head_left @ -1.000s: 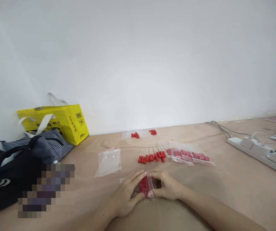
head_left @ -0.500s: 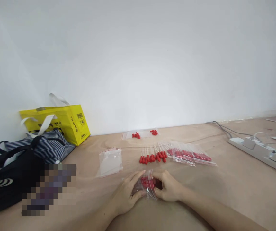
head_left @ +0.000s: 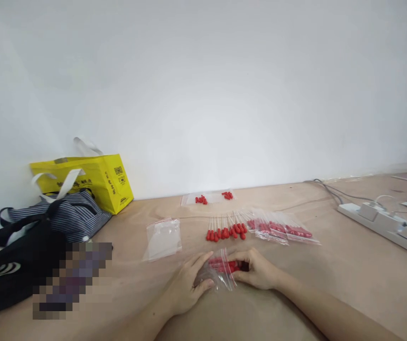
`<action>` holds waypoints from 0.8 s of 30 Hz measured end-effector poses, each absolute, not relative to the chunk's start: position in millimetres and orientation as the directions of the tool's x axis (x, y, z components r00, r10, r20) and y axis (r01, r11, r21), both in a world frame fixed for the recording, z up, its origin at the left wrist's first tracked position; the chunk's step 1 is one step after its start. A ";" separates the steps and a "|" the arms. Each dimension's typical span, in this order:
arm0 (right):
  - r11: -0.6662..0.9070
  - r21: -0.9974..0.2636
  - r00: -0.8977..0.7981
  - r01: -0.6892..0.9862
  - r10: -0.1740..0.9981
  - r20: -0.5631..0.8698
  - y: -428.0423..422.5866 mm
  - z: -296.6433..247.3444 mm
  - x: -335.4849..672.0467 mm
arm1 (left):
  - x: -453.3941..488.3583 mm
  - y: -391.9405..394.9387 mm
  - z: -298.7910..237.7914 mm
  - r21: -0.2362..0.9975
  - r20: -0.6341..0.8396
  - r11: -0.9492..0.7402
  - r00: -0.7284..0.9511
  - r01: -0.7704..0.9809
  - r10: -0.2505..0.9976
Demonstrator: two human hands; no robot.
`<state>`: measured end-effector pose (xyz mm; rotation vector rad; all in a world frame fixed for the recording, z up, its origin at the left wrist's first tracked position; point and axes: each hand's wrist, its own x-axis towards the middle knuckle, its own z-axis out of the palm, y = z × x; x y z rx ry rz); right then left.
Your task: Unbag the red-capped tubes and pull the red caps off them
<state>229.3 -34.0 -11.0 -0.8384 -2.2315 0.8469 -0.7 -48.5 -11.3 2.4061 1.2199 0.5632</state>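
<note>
A small clear zip bag (head_left: 222,280) with a red-lined mouth lies between my hands at the table's near middle. Red-headed sticks (head_left: 232,266) reach into it, their heads partly inside the plastic and partly out at the right. My left hand (head_left: 188,284) grips the bag's left side between thumb and fingers. At the mouth, my right hand (head_left: 255,268) pinches the red ends, its fingertips partly hidden. Just beyond, loose red-headed sticks (head_left: 221,234) lie in a row, heads toward me. Filled bags (head_left: 271,229) overlap to their right.
Flat unfilled zip bags (head_left: 163,239) lie to the left. Near the wall is another clear bag (head_left: 213,198) with red-headed sticks. A yellow bag (head_left: 116,182), a striped bag (head_left: 71,215) and a black bag (head_left: 14,265) stand at left; a power strip (head_left: 388,227) lies at right.
My right hand has shifted slightly right, and more of the red heads shows at the bag's mouth. My left hand has stayed nearly in place on the bag.
</note>
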 end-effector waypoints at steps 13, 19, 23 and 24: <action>0.178 -0.972 -0.394 0.151 0.913 0.106 -15.5 -33.8 255.4 | -6.0 -45.8 -3.3 0.497 0.174 -0.543 0.536 0.676 0.826; 0.215 -0.951 -0.341 0.222 0.931 0.131 -10.7 -41.8 249.2 | -5.9 -44.9 -4.1 0.491 0.156 -0.533 0.532 0.689 0.832; 0.295 -0.901 -0.355 0.316 0.918 0.176 -10.7 -38.9 247.8 | -5.8 -44.7 -4.2 0.489 0.145 -0.521 0.524 0.700 0.840; 0.330 -0.881 -0.366 0.340 0.909 0.199 -11.7 -36.8 247.6 | -5.8 -44.7 -4.2 0.492 0.143 -0.519 0.524 0.699 0.840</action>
